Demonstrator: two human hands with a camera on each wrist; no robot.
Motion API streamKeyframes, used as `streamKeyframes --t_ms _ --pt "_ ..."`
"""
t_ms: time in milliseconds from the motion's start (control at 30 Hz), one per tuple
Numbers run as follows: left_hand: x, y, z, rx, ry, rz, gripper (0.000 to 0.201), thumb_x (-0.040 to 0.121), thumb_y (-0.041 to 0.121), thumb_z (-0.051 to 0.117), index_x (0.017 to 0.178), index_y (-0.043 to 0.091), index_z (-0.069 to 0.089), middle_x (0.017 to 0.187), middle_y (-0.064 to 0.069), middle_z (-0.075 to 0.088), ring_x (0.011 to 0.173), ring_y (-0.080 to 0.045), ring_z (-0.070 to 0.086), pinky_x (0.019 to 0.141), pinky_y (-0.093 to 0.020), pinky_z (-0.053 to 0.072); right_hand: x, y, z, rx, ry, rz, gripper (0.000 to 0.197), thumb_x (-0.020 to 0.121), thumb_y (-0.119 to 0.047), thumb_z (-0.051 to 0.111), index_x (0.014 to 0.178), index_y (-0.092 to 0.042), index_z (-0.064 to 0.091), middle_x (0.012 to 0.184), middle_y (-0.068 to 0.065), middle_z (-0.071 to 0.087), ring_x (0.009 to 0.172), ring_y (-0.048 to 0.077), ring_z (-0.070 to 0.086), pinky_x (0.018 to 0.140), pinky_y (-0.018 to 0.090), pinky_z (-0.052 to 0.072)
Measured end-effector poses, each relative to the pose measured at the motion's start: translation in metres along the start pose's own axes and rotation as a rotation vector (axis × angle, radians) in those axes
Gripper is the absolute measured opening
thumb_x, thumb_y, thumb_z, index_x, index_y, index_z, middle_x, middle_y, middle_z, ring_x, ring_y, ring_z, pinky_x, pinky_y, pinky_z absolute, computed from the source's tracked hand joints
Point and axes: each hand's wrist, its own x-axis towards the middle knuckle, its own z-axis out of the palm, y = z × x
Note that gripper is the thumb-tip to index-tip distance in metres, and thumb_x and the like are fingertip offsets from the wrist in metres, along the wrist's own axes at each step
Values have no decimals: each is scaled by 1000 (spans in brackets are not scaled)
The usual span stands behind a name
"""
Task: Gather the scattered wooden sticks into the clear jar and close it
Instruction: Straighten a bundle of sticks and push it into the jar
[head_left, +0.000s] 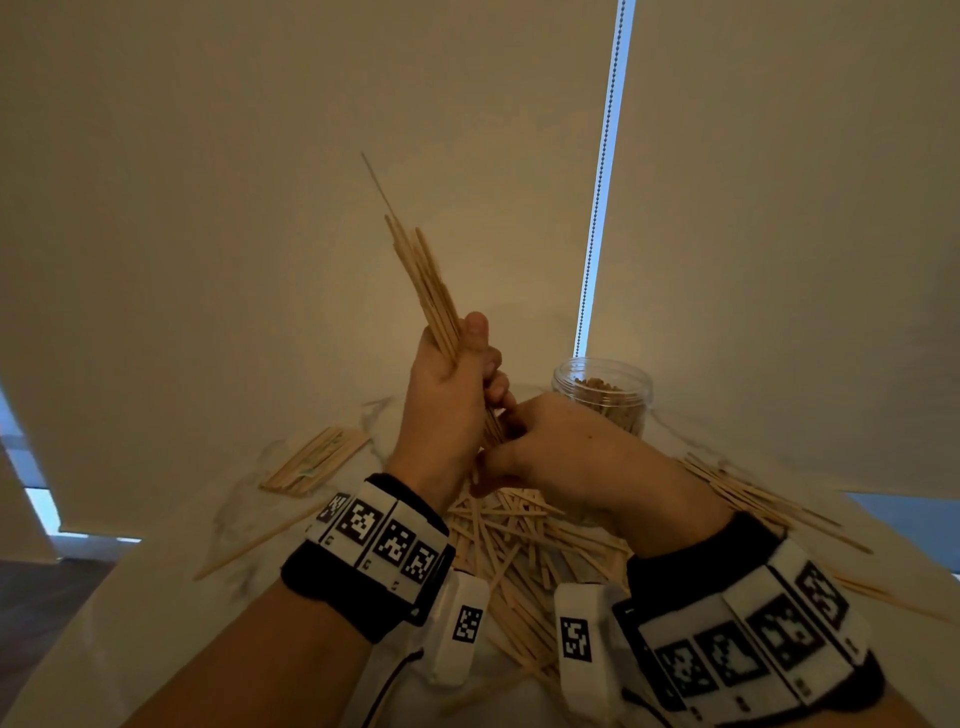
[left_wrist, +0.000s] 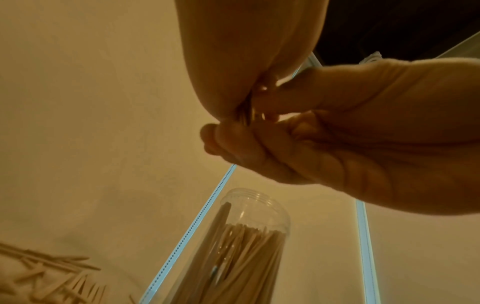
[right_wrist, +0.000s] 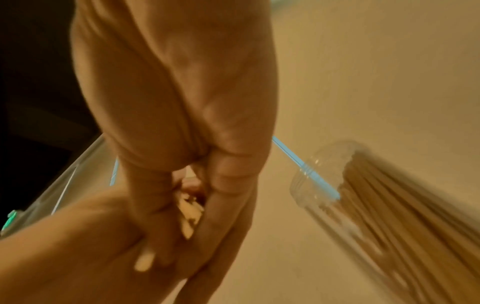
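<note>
The left hand (head_left: 452, 410) is clamped on a bundle of wooden sticks (head_left: 423, 283); the right hand (head_left: 566, 457) pinches its lower ends. The clear jar (head_left: 602, 395) stands open at one o'clock. Uneven ends could snag its rim and spill.

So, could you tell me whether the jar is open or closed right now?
Open: the jar stands upright with no lid on its threaded rim, and sticks show inside.
</note>
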Motion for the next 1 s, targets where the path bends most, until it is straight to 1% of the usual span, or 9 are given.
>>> streamKeyframes --t_ms 100,233,367,433,533,667,767,867,1000 --pt "0 0 0 38 -50 -22 26 102 40 50 92 17 43 66 1 38 57 -13 38 54 -29 41 3 2 1 85 4 20 15 73 -17 73 82 -5 76 82 9 77 88 29 74 88 53 57" --pt "0 2 -8 173 -135 -80 31 101 46 50 88 18 44 60 6 38 50 -10 32 45 -25 30 2 1 -11 -18 145 44 18 93 -22 56 100 -12 69 94 4 75 89 19 73 88 44 58" --pt "-11 -5 -4 323 -418 -243 30 100 48 49 98 20 59 60 6 41 48 -9 34 46 -26 30 -4 -2 -30 152 452 -68 66 88 -60 59 144 -28 41 114 -3 69 104 15 67 95 41 52" --pt "-17 -8 1 381 -554 -241 24 99 48 52 88 26 57 58 7 41 46 -11 35 45 -26 33 -7 -2 -39 250 552 -129 80 85 -60 64 151 -32 28 114 -2 68 101 15 68 94 40 53" --pt "-19 -10 4 460 -588 -169 31 101 44 52 83 18 48 54 10 43 45 -13 40 47 -27 39 -7 5 -44 295 658 -215 71 91 -35 68 148 -41 26 99 -5 66 83 8 71 77 28 59" --pt "-18 -14 4 498 -592 -120 34 100 46 52 80 19 48 54 11 46 47 -14 44 54 -33 44 -3 11 -43 334 577 -272 54 90 -16 69 130 -39 40 97 3 69 81 20 74 73 45 62" --pt "-19 -13 3 520 -590 -143 33 99 46 53 76 24 47 53 11 47 44 -10 42 48 -26 40 -4 11 -47 384 565 -299 72 89 -4 67 140 -35 27 100 2 71 78 22 75 75 47 62" --pt "-19 -12 2 634 -620 -128 44 97 54 53 79 13 52 56 9 48 44 -9 43 49 -27 39 -8 11 -54 468 667 -351 75 97 -13 60 150 -45 17 102 1 71 73 20 76 76 44 62" --pt "-20 -14 5 728 -622 -66 55 96 56 54 84 2 54 58 6 48 44 -6 41 52 -31 38 -10 11 -57 271 826 -308 26 104 -27 44 129 -29 51 88 -4 74 66 12 73 70 39 62"
